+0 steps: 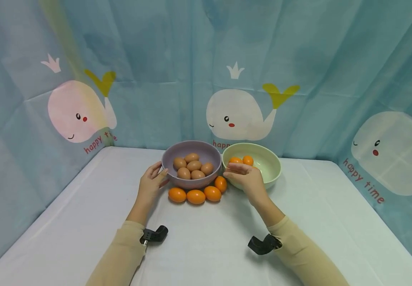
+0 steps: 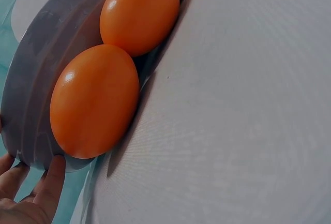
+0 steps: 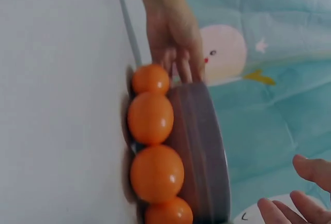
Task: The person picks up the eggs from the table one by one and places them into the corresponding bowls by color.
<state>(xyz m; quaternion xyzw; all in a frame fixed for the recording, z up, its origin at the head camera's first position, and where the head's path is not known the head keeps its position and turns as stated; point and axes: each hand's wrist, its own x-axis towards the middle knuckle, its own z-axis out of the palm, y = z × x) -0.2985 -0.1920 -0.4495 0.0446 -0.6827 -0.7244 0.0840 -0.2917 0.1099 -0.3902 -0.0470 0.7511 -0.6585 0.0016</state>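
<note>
A purple bowl (image 1: pixel 191 183) holds several brown eggs (image 1: pixel 194 165). My left hand (image 1: pixel 151 182) touches its left side with fairly straight fingers; in the left wrist view the fingertips (image 2: pixel 56 164) rest against the bowl's wall. Along the bowl's front, several glossy orange eggs (image 1: pixel 196 196) lie in a curved row on the table. My right hand (image 1: pixel 245 178) is over the near left rim of a light green bowl (image 1: pixel 272 167), which has a few orange eggs (image 1: pixel 247 160) in it. Its fingers are apart, with nothing visible between them, in the right wrist view.
Both bowls stand side by side toward the back of a white-covered table (image 1: pixel 199 246). Behind and beside it hangs a blue curtain (image 1: pixel 163 107) with whale prints. A black wrist camera (image 1: pixel 154 234) is strapped on the left sleeve, another camera (image 1: pixel 265 244) on the right.
</note>
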